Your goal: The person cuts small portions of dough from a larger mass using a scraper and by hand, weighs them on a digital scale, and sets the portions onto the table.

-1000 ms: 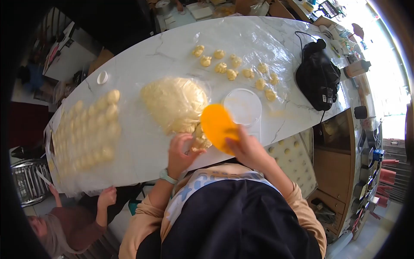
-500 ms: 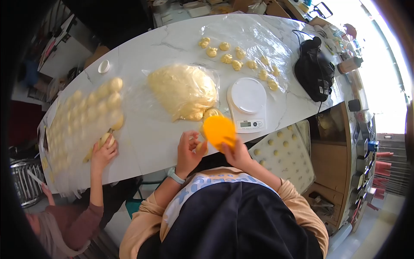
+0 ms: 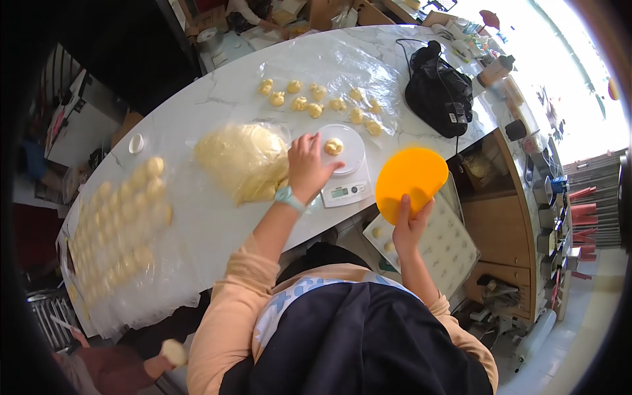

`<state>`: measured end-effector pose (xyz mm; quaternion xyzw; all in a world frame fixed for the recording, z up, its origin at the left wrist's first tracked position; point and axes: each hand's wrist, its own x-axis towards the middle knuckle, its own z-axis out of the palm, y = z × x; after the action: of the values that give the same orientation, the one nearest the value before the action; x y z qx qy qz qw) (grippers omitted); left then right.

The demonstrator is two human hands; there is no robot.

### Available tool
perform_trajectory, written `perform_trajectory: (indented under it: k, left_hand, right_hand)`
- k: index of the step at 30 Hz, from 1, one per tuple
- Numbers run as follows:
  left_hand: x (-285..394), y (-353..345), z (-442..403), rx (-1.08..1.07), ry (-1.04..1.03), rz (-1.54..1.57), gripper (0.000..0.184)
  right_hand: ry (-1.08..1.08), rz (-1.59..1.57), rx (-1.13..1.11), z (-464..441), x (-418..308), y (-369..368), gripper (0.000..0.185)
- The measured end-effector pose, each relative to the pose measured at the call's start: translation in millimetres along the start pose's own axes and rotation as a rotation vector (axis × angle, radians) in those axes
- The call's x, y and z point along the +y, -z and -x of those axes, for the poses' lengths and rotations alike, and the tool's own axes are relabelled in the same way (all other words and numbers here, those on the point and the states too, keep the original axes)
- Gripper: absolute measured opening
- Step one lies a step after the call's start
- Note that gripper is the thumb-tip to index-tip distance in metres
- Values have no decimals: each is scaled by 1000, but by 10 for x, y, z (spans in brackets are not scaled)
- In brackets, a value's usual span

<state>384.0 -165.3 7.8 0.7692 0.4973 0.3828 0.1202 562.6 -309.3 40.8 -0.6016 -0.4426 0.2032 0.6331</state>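
Note:
A small lump of dough (image 3: 334, 146) rests on the round plate of the white kitchen scale (image 3: 355, 191). Beside it, my left hand (image 3: 308, 166) reaches over the plate's left edge, thumb and fingers apart and nothing in them. My right hand (image 3: 411, 224) grips an orange dough scraper (image 3: 413, 176), held up to the right of the scale. A large mound of dough (image 3: 240, 155), partly under clear plastic, lies just left of my left hand. Several small dough pieces (image 3: 299, 104) sit on a plastic sheet (image 3: 368, 72) behind the scale.
Rows of dough balls (image 3: 122, 204) cover the table's left side, near a small white cup (image 3: 135, 143). A black bag (image 3: 440, 92) lies at the right. Below the edge is a tray (image 3: 447, 247) with dough pieces. Another person's hand (image 3: 158, 364) holds dough at lower left.
My left hand has moved from the table's front edge to the scale, where a dough lump now lies. The scraper has moved right. The other person's hand has left the table.

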Motion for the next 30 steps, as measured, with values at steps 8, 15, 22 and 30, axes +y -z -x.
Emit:
perform_trajectory:
  k: [8,15,22,30]
  left_hand:
    - [29,568,1169,101,159,-62,46]
    - [-35,562,1328,51,500,220,38]
    - [43,383,1357,81,409,73,39]
    - [131,415,1462,289,424,76,38]
  right_hand:
    - [16,58,98,-349,149,404,28]
    - [11,-62,30,-569,283,374,27]
    - [31,-110,-8,-711,391,259,26]
    - [25,-151,-76,-811,297,48,24]
